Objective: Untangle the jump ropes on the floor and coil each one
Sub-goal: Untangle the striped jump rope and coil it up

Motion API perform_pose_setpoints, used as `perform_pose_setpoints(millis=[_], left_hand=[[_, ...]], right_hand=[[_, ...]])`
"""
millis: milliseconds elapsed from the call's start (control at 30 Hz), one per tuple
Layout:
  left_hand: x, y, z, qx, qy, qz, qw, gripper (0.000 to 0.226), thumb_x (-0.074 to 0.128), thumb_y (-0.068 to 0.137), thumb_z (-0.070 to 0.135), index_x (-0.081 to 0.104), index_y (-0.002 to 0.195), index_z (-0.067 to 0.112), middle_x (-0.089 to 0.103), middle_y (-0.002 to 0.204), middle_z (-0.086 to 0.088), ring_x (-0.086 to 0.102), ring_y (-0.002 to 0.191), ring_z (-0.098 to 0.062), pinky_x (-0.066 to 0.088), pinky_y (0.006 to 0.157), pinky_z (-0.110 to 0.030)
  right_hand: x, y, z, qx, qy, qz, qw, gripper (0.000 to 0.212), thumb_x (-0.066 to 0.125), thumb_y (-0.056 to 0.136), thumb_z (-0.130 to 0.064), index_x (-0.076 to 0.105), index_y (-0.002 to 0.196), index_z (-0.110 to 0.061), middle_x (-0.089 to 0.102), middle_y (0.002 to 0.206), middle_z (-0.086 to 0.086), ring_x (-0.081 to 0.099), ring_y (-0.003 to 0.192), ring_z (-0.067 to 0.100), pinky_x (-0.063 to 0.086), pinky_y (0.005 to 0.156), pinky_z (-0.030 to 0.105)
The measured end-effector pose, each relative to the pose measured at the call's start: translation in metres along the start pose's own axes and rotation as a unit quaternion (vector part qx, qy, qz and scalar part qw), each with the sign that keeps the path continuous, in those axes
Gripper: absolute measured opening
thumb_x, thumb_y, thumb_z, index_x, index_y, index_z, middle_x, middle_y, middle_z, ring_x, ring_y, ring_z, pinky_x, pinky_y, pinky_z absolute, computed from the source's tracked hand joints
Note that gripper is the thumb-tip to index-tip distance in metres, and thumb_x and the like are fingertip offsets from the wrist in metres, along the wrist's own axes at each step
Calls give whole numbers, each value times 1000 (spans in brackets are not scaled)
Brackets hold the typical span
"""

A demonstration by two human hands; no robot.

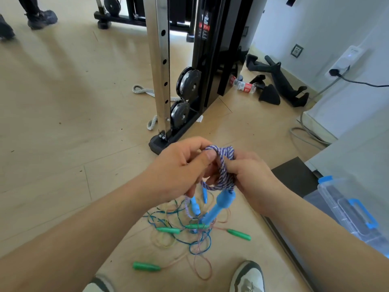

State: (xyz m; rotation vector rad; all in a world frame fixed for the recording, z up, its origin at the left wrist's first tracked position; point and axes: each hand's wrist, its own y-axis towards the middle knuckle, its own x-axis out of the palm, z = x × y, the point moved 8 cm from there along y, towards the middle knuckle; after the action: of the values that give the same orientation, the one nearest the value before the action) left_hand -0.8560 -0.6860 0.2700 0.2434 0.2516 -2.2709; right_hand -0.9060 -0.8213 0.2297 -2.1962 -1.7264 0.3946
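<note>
As hands (179,167) (250,175) grip it, purple-white braided rope (223,165), looped, blue handle (219,205) dangling.

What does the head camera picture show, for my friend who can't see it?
The left hand and right hand grip a purple-and-white jump rope wound into loops, its blue handle dangling. Below, on the wooden floor, thin ropes with green handles lie tangled, near a gym machine and a clear box.
</note>
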Motion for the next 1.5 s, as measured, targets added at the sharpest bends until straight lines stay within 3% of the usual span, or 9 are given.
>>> perform_pose_setpoints(millis=[200,300,500,667,833,1067,1233,1333,1500], left_hand=[[-9,4,-7,-10,-18,32,999,19,48,108,24,65,100,21,57,57,-4,51,46,-26,32,31,-15],[-13,6,-12,-14,-25,48,998,14,53,106,26,63,99,19,61,59,-6,55,47,-26,40,37,-21],[-14,11,-38,-41,113,11,993,23,51,106,34,64,88,30,63,62,3,57,52,-11,48,49,-22],[17,8,-82,-84,313,-98,941,19,43,104,26,61,100,22,69,86,4,61,79,-19,53,79,-37],[39,-1,-86,-91,314,-149,933,24,44,97,15,63,106,27,63,91,12,58,80,-9,44,65,-19],[60,-21,-60,-68,231,-238,941,40,41,98,3,66,116,28,64,88,16,57,69,10,43,62,-6],[41,-9,-22,29,201,-175,963,19,58,103,28,71,93,18,68,81,3,50,59,3,40,60,-10],[25,-1,-4,78,140,-118,980,22,57,104,26,72,102,10,62,75,3,49,61,2,40,61,-8],[-3,9,7,160,173,-24,972,17,51,107,19,68,103,17,64,90,4,59,84,-3,42,76,-10]], right_hand=[[21,-6,-5,19,74,-94,993,48,48,104,-44,67,97,-1,64,75,18,64,69,27,55,75,38],[21,-7,-7,-37,-5,-105,994,32,67,97,-28,64,76,-5,63,76,19,64,71,24,53,71,29],[19,-14,-10,-14,-6,-89,996,44,52,106,-30,61,70,-6,70,74,16,65,70,20,54,73,26],[3,-7,-4,40,160,42,985,32,58,104,-26,69,81,-7,76,75,8,69,62,14,59,69,27],[-30,7,5,49,226,160,960,25,56,105,-23,67,97,-1,80,94,16,73,66,17,59,70,30],[-92,-1,3,-35,-9,339,940,25,66,97,-26,66,90,-1,74,73,12,69,71,18,55,73,38],[-58,2,-2,-82,-265,241,930,41,65,98,-30,45,71,-6,41,60,5,35,56,16,30,52,33],[-38,8,3,-53,-224,164,959,36,61,101,-33,55,78,-7,46,65,3,40,57,13,33,49,21],[-3,9,18,39,-17,42,998,33,51,104,-32,76,93,-13,78,99,19,72,98,39,58,93,53]])
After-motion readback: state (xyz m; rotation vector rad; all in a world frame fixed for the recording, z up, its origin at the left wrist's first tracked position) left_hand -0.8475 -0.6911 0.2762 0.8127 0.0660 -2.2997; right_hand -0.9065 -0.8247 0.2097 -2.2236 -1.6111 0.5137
